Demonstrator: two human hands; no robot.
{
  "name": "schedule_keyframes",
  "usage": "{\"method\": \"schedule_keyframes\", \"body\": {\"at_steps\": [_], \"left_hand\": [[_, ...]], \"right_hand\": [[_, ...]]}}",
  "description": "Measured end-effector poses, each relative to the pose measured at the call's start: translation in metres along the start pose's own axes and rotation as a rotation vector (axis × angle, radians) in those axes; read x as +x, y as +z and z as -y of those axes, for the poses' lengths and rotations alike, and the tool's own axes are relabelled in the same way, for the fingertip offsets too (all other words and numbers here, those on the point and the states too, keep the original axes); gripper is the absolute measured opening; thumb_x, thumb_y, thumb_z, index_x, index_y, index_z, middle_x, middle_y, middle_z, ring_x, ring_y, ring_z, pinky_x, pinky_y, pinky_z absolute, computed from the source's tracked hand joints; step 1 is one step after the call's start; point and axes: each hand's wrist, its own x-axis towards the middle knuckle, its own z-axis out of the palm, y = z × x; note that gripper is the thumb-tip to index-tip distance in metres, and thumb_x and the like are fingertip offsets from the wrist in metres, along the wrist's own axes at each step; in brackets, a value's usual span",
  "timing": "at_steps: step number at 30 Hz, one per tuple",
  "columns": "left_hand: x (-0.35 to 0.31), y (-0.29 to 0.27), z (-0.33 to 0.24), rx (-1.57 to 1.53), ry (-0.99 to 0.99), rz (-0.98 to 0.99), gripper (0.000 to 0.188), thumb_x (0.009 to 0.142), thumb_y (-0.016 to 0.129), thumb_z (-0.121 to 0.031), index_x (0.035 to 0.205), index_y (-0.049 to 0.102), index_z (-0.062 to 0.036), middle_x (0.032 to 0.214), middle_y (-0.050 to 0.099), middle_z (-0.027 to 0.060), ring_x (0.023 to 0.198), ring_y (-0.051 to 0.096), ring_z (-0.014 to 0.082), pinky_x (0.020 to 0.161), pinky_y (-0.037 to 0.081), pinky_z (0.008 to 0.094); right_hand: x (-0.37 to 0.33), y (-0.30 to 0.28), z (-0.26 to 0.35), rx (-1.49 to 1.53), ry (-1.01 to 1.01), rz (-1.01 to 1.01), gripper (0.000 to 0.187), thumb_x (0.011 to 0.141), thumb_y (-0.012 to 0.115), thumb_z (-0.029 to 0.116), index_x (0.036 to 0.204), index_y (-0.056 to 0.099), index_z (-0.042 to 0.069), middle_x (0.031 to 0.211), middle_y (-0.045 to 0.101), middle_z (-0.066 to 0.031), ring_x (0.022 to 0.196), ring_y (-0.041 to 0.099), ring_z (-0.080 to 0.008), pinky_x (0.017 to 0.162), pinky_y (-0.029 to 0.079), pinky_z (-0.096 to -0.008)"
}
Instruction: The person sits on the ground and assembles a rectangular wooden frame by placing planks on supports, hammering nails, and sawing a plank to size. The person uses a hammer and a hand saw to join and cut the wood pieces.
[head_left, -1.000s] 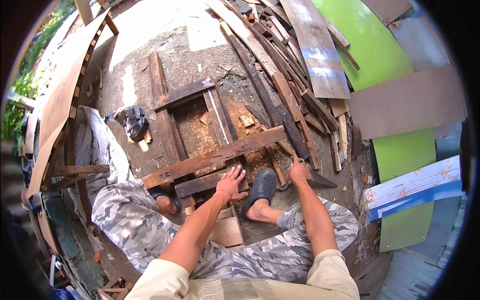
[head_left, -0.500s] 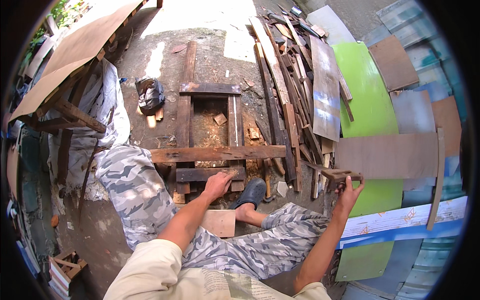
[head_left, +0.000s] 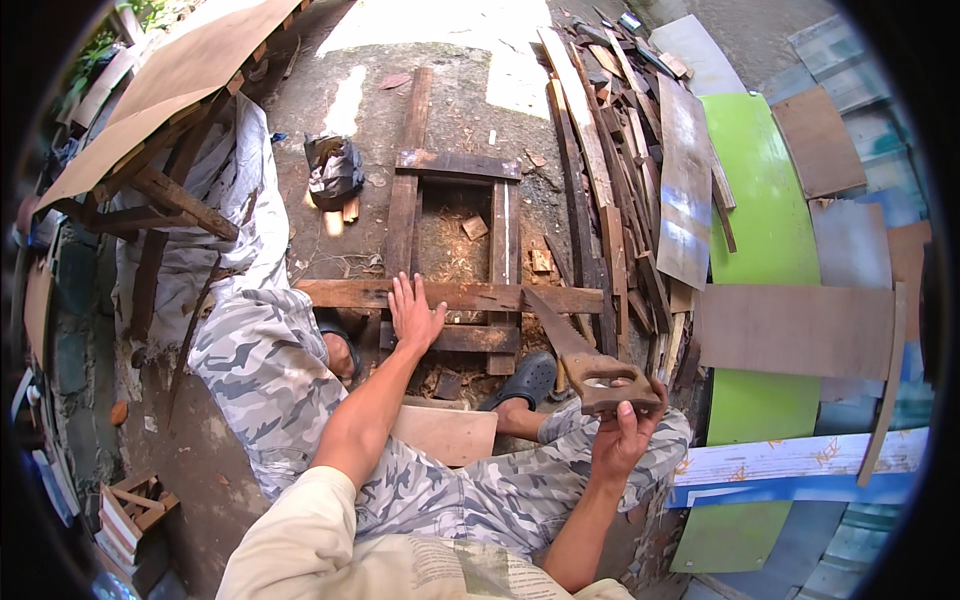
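Note:
My left hand point(head_left: 416, 314) lies flat with spread fingers on a long brown wooden plank point(head_left: 470, 297). This plank runs crosswise over a low frame of dark wooden bars point(head_left: 404, 225) on the ground. In my right hand point(head_left: 624, 440) is a handsaw point(head_left: 592, 375), gripped by the back of its wooden handle. Its tapered, rust-brown blade points up and left, with the tip at the plank's right part; whether it touches the wood I cannot tell. Below the plank, a short dark crosspiece point(head_left: 455, 338) spans the frame's near end.
Several long boards and scraps point(head_left: 600, 190) are piled right of the frame. Beyond lie a green panel point(head_left: 765, 180) and a brown board point(head_left: 800, 330). A black plastic bag point(head_left: 335, 175) sits left of the frame. A rough wooden table point(head_left: 150, 110) stands at far left. Near my knees is a plywood piece point(head_left: 445, 433).
My left hand has moved from the near crosspiece up onto the long plank. My right hand has brought the saw inward from the right, its blade now toward the plank. The view has shifted slightly.

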Motion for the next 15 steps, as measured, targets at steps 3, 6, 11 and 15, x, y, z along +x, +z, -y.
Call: {"method": "schedule_keyframes", "body": {"at_steps": [3, 6, 11, 15], "left_hand": [[0.009, -0.002, -0.018, 0.081, 0.011, 0.092, 0.092, 0.092, 0.062, -0.050, 0.159, 0.022, -0.0013, 0.167, 0.011, 0.0240, 0.155, 0.006, 0.0394, 0.126, 0.007, 0.0494], [0.026, 0.007, -0.030, 0.099, 0.170, 0.162, 0.076, 0.096, 0.056, -0.051, 0.156, 0.036, -0.0080, 0.164, 0.027, 0.0184, 0.154, 0.016, 0.0371, 0.124, 0.007, 0.0569], [0.045, 0.004, -0.058, 0.009, 0.258, 0.317, 0.050, 0.097, 0.058, -0.048, 0.135, 0.064, -0.0164, 0.140, 0.060, 0.0109, 0.138, 0.046, 0.0300, 0.120, 0.013, 0.0637], [0.055, 0.000, -0.074, -0.085, 0.118, 0.409, 0.044, 0.092, 0.065, -0.051, 0.119, 0.075, -0.0184, 0.121, 0.072, 0.0085, 0.122, 0.061, 0.0268, 0.109, 0.026, 0.0531]], "right_hand": [[0.003, -0.006, 0.005, 0.042, -0.006, 0.002, 0.056, 0.093, 0.064, 0.006, 0.143, 0.041, 0.016, 0.129, 0.057, -0.0124, 0.114, 0.061, -0.0241, 0.088, 0.058, -0.0367], [0.006, -0.012, 0.007, 0.125, -0.017, -0.011, 0.055, 0.094, 0.062, 0.005, 0.143, 0.041, 0.016, 0.134, 0.054, -0.0131, 0.120, 0.058, -0.0242, 0.098, 0.055, -0.0406], [0.006, -0.019, -0.008, 0.148, 0.081, -0.165, 0.049, 0.094, 0.062, 0.003, 0.138, 0.042, 0.015, 0.131, 0.056, -0.0143, 0.115, 0.061, -0.0247, 0.088, 0.059, -0.0377], [0.012, -0.010, -0.004, 0.127, 0.108, -0.220, 0.047, 0.098, 0.061, 0.007, 0.140, 0.041, 0.015, 0.128, 0.060, -0.0139, 0.105, 0.066, -0.0230, 0.079, 0.062, -0.0340]]}}
